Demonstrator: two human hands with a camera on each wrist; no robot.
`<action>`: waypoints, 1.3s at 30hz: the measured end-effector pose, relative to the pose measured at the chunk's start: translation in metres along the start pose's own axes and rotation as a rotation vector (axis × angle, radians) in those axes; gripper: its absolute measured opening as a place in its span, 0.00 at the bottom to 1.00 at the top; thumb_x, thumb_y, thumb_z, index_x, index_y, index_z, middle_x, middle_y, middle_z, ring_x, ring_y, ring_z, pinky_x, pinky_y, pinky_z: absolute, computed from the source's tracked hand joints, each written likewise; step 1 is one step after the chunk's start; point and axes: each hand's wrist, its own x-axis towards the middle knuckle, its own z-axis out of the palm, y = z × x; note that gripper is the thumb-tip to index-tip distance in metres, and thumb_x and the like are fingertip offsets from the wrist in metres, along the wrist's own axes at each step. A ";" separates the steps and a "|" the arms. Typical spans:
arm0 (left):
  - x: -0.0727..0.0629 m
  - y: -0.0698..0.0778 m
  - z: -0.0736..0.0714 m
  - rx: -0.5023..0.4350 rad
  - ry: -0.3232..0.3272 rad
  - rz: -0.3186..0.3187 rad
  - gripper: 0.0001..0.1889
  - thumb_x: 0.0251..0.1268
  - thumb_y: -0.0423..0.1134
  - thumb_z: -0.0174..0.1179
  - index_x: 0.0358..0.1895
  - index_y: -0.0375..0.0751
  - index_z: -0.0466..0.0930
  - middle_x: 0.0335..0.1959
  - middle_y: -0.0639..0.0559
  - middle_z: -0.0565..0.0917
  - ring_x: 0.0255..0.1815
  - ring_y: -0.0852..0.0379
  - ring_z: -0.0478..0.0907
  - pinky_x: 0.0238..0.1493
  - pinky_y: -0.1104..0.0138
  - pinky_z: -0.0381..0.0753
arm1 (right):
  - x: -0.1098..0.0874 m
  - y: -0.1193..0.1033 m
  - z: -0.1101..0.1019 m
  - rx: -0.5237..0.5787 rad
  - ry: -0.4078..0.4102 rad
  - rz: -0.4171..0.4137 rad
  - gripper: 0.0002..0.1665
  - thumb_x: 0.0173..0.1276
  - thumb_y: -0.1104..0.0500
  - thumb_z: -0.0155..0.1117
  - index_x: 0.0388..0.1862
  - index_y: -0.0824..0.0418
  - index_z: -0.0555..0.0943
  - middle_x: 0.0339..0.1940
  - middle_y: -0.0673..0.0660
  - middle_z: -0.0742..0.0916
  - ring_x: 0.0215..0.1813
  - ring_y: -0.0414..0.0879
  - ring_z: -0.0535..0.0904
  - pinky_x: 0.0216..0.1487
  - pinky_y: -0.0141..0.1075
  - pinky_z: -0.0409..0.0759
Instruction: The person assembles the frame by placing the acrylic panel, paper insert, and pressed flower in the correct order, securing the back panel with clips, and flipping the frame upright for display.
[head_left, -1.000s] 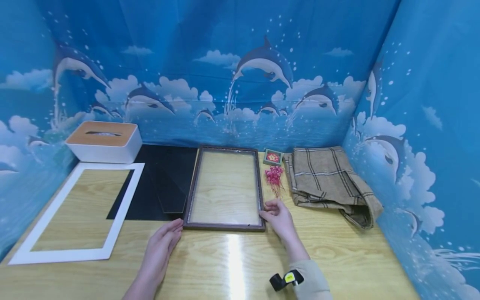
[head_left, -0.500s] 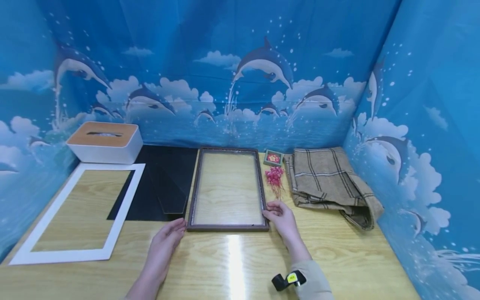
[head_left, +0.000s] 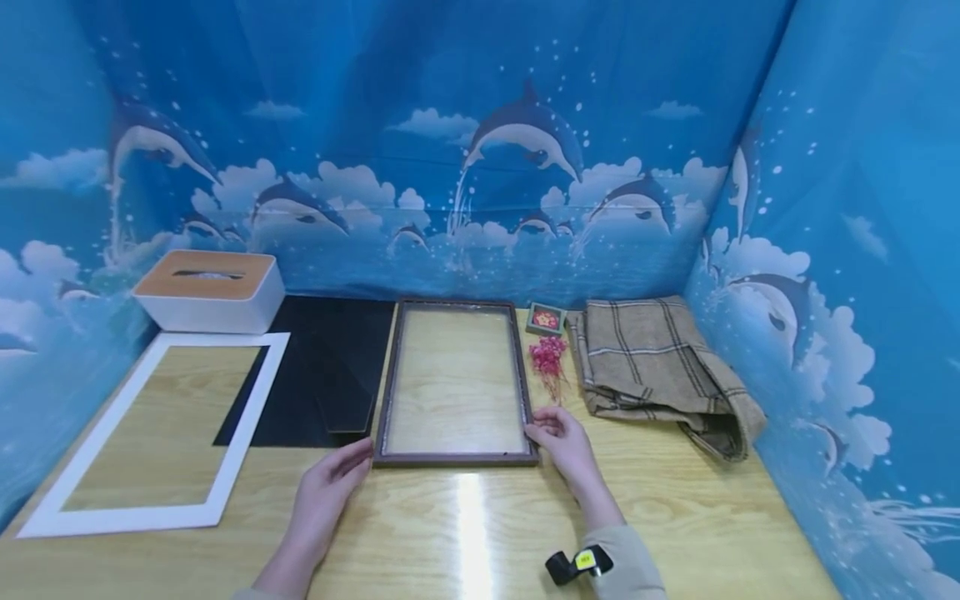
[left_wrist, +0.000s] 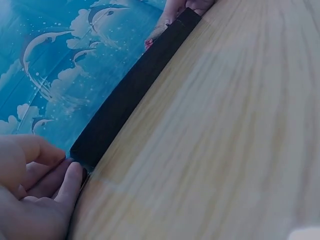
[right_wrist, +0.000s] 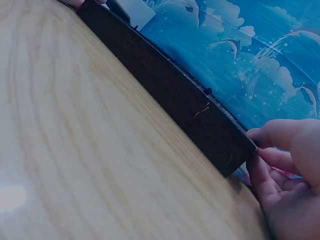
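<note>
A dark brown picture frame (head_left: pixel 456 460) lies flat on the wooden table, its clear pane showing the wood beneath. At its near left corner rests my left hand (head_left: pixel 322 492), fingers loosely extended and fingertips against the corner. In the left wrist view these fingertips (left_wrist: pixel 74 172) meet the frame's dark side. My right hand (head_left: pixel 566 450) holds the near right corner between thumb and fingers. The right wrist view shows one of its fingertips (right_wrist: pixel 256 136) at the upper edge and others at the side, with the frame's outer wall (right_wrist: pixel 160 90) standing above the wood.
Left lie a white mat (head_left: pixel 150 518) and a black backing board (head_left: pixel 337 333) with a stand. A tissue box (head_left: pixel 217 304) sits behind. On the right are a small green-edged box (head_left: pixel 545 318), pink dried flowers (head_left: pixel 547 357) and a folded plaid cloth (head_left: pixel 637 358). A dolphin curtain (head_left: pixel 420 150) surrounds the table.
The frame's near end has shifted slightly right, with both hands moving along with it. The mat, board, flowers and cloth keep their places.
</note>
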 end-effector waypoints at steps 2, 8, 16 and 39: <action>0.000 -0.002 -0.001 0.041 -0.003 0.042 0.19 0.66 0.30 0.57 0.61 0.38 0.75 0.58 0.43 0.78 0.60 0.52 0.73 0.56 0.71 0.73 | -0.001 0.001 0.000 -0.008 0.004 -0.010 0.17 0.58 0.65 0.69 0.45 0.69 0.78 0.38 0.57 0.83 0.39 0.44 0.77 0.43 0.30 0.77; -0.001 -0.002 0.001 0.142 0.029 0.096 0.19 0.63 0.28 0.59 0.57 0.39 0.78 0.53 0.45 0.82 0.58 0.52 0.75 0.58 0.69 0.72 | -0.002 0.003 -0.001 -0.028 0.009 -0.040 0.17 0.58 0.64 0.70 0.44 0.69 0.79 0.37 0.56 0.84 0.38 0.43 0.78 0.42 0.29 0.77; -0.001 0.000 0.002 0.147 0.070 0.086 0.19 0.59 0.29 0.61 0.55 0.38 0.78 0.51 0.42 0.82 0.56 0.48 0.76 0.63 0.56 0.66 | -0.001 0.006 -0.001 -0.032 -0.019 -0.047 0.17 0.58 0.62 0.71 0.45 0.68 0.79 0.37 0.57 0.84 0.39 0.44 0.79 0.43 0.30 0.79; -0.009 0.018 -0.017 -0.031 -0.009 0.029 0.17 0.62 0.26 0.56 0.54 0.28 0.75 0.46 0.38 0.82 0.43 0.54 0.81 0.43 0.71 0.81 | -0.022 -0.025 0.012 0.027 0.014 -0.130 0.19 0.62 0.68 0.65 0.52 0.70 0.74 0.47 0.65 0.81 0.44 0.44 0.76 0.48 0.28 0.76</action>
